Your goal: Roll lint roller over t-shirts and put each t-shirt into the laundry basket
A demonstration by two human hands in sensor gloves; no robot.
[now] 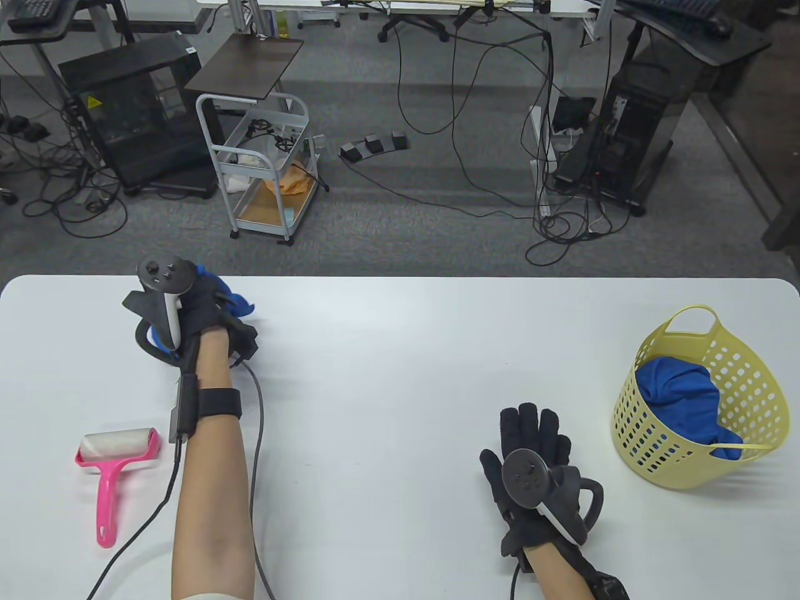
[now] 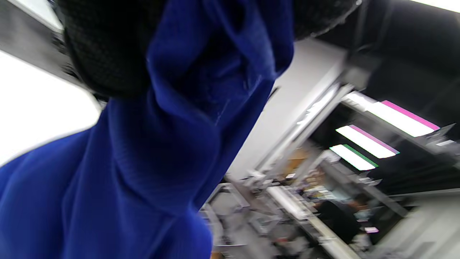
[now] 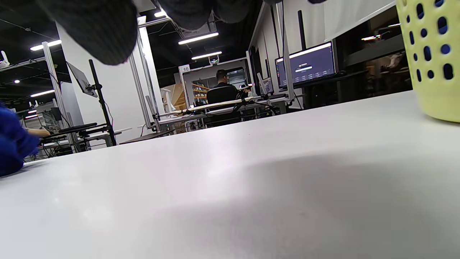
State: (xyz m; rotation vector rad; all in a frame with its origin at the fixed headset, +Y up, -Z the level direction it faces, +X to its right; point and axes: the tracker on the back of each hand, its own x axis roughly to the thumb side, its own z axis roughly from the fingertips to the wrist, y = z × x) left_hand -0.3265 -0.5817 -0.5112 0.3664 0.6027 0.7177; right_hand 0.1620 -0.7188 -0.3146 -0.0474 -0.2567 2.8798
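My left hand (image 1: 197,300) grips a bunched blue t-shirt (image 1: 236,304) at the table's far left edge; the cloth fills the left wrist view (image 2: 143,162), held under the black glove. The shirt is mostly hidden behind the hand in the table view. A pink lint roller (image 1: 115,469) lies flat on the table to the left of my left forearm. My right hand (image 1: 531,437) rests flat and open on the table at the lower right. A yellow perforated laundry basket (image 1: 750,369) stands at the right, with another blue t-shirt (image 1: 678,394) inside it.
The white table (image 1: 400,350) spans the view. The basket's wall (image 3: 431,61) shows at the right of the right wrist view, the blue shirt (image 3: 12,144) at its left. Beyond the far edge are a rolling cart (image 1: 262,169), cables and computer towers.
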